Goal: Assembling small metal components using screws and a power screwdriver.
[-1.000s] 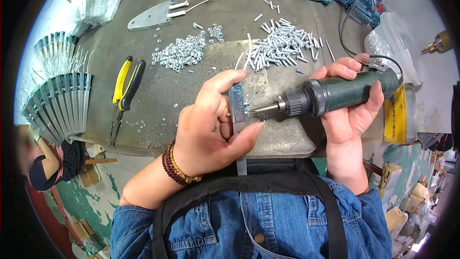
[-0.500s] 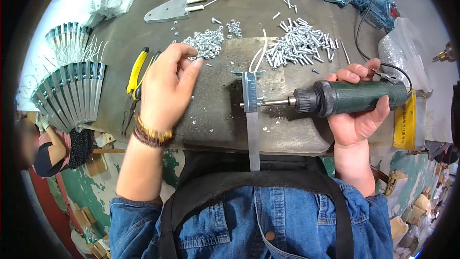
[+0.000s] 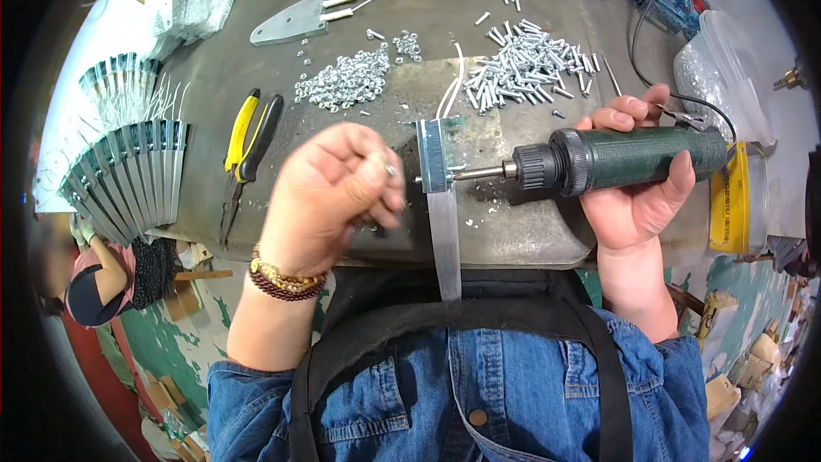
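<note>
Big and gray, the table [image 3: 428, 13] stretches out ahead. A fat green driver [image 3: 646, 154] sits in the right hand [image 3: 629, 210], fingers wrapped around it. Its thin tip meets a blue metal piece [image 3: 434, 154] with a long gray strip [image 3: 445, 244], just right of the left hand [image 3: 329, 188] but not touching it. The left thumb and finger pinch a tiny shiny bit [image 3: 390, 170] at their tips.

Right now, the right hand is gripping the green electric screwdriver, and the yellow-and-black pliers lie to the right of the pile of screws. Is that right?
Not quite: in the head view the yellow-and-black pliers lie to the left of the pile of screws. The right hand is indeed gripping the green electric screwdriver.
</note>
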